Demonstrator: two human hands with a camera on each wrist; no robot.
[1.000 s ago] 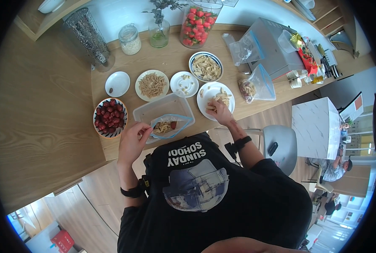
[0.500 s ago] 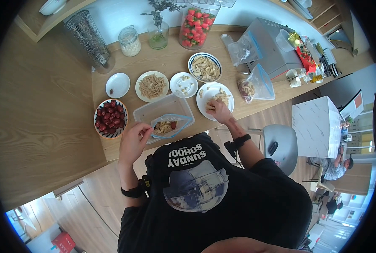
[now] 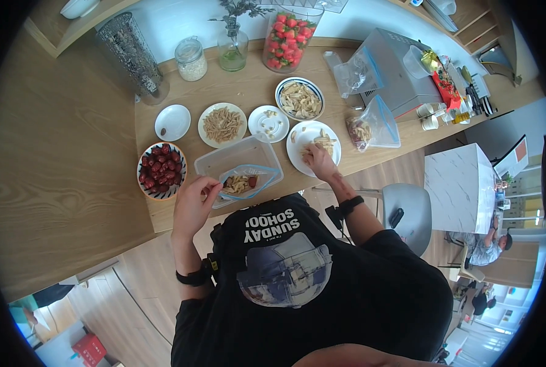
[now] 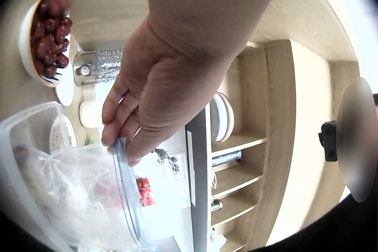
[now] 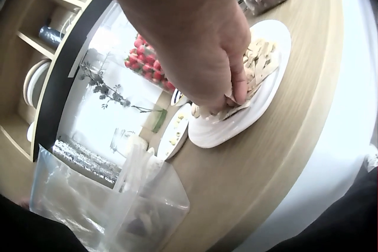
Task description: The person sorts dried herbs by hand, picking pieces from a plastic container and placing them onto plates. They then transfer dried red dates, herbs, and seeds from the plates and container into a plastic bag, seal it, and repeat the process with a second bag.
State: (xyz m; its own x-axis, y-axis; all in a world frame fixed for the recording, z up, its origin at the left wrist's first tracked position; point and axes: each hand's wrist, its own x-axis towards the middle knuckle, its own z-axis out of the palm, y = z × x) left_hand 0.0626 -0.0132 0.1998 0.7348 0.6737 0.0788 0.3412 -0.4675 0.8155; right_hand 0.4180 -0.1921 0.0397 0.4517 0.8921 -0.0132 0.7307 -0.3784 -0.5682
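A clear zip bag (image 3: 247, 183) with pale slices and a red date inside rests in a translucent plastic box (image 3: 208, 164). My left hand (image 3: 193, 207) pinches the bag's zip edge between thumb and fingers, also plain in the left wrist view, where the bag (image 4: 88, 199) hangs from the hand (image 4: 165, 86). My right hand (image 3: 322, 163) is over a white plate (image 3: 297, 136) of pale dried slices (image 3: 325, 142). In the right wrist view the hand (image 5: 195, 57) has its fingertips curled onto slices (image 5: 260, 66) on the plate.
Left of the box stands a bowl of red dates (image 3: 160, 172). Behind are a small plate (image 3: 173, 122), a plate of thin strips (image 3: 222, 125), a small white plate (image 3: 268, 124) and a bowl of slices (image 3: 300, 99). A filled bag (image 3: 377, 125) lies to the right.
The right hand has shifted very slightly on the plate, its fingers still among the slices. The left hand keeps its pinch on the bag.
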